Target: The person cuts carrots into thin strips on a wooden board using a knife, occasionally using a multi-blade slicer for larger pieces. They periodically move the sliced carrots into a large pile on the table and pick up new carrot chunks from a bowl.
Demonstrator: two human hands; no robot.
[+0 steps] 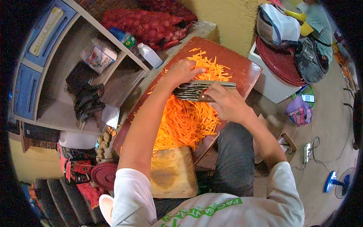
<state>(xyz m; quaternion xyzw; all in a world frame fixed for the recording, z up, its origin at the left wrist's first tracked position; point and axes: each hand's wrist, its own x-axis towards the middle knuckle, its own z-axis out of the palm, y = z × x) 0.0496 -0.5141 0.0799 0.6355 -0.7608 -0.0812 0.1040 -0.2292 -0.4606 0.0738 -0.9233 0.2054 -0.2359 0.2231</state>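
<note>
A large heap of orange carrot strips [185, 123] covers much of the red-brown table [242, 66]. My right hand [227, 100] is closed round the wooden handle of a broad knife [189, 90], whose dark, streaked blade lies flat across the heap. Just beyond the blade, my left hand [183, 72] rests at the blade's far left side with its fingers over the carrot strips; whether it also touches the blade is unclear. A worn wooden board [172, 174] sits at the near end of the heap, close to my body.
Left of the table stands a shelf unit [45, 98] with bags. A white bottle [150, 55] and red net sacks of onions [143, 26] are beyond it. At the right are a white box [270, 81] with a red lid, pots, a purple bag [298, 111] and cables. Another person is partly visible.
</note>
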